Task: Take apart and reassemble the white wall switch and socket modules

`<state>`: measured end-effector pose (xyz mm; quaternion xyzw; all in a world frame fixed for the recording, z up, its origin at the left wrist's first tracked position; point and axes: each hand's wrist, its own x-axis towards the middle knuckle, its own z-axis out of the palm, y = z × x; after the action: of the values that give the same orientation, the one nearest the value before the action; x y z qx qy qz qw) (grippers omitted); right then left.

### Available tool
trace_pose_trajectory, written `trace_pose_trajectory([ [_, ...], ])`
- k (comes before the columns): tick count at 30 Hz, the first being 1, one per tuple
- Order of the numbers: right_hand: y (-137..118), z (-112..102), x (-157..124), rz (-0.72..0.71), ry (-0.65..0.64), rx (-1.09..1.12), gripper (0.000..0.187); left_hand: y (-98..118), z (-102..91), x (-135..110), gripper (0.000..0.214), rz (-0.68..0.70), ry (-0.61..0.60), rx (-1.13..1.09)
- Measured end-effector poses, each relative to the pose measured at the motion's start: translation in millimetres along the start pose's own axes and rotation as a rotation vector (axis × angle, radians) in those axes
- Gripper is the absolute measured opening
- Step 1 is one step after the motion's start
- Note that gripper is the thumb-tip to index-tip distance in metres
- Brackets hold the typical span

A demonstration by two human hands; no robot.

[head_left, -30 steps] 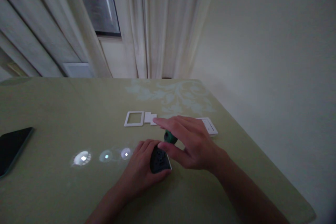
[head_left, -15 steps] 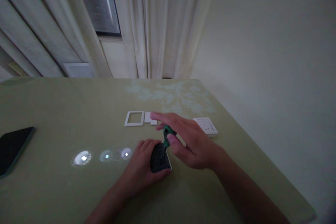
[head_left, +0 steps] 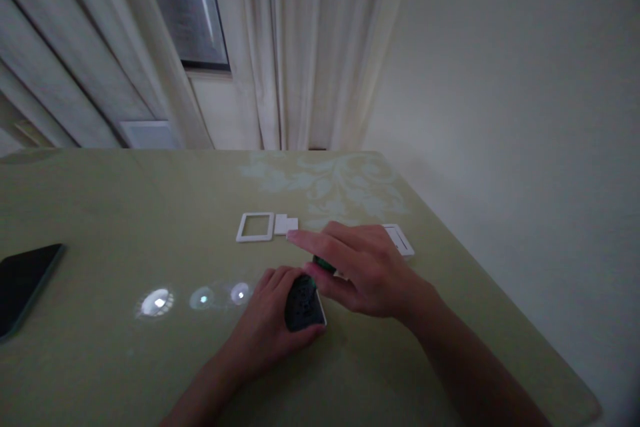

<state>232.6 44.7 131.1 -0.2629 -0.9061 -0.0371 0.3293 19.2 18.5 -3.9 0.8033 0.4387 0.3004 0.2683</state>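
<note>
My left hand [head_left: 275, 313] grips a dark-backed, white-edged wall switch [head_left: 304, 307] on the table, fingers over its far left side and thumb along its near edge. Above the switch's far right corner, my right hand [head_left: 363, 267] is closed on a screwdriver with a green handle [head_left: 325, 265]. My right index finger stretches out to the left past the handle. The hand hides most of the screwdriver, so I cannot tell whether its tip touches the switch.
Beyond my hands lie a white square frame [head_left: 255, 227] and white flat pieces [head_left: 286, 224]. A white wall socket [head_left: 400, 240] is partly behind my right hand. At far left rests a dark tablet-like slab [head_left: 25, 287]. A wall [head_left: 525, 147] borders the table's right side.
My right hand has turned and dipped a little around the screwdriver, covering more of its handle and shaft. My left hand and the switch have stayed in place.
</note>
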Motion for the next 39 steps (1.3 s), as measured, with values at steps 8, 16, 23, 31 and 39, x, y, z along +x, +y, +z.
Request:
trace_pose_trajectory([
  [8,-2,-9,1,0.048,-0.072,0.265,0.045,0,-0.5,0,0.058,0.001,0.002,0.005],
  [16,-2,-8,-2,-0.049,0.073,-0.227,0.023,-2,0.9,-1,0.057,0.009,0.012,-0.001],
  [23,-4,-16,3,0.133,-0.175,0.363,0.054,-3,0.8,-1,0.066,0.011,-0.014,-0.008],
  [31,-1,-9,-1,0.021,0.056,-0.132,0.029,-3,1.3,-1,0.057,0.014,0.000,0.009],
  [39,3,-24,0,0.246,-0.147,0.458,0.054,-4,1.2,0,0.068,-0.016,-0.019,0.014],
])
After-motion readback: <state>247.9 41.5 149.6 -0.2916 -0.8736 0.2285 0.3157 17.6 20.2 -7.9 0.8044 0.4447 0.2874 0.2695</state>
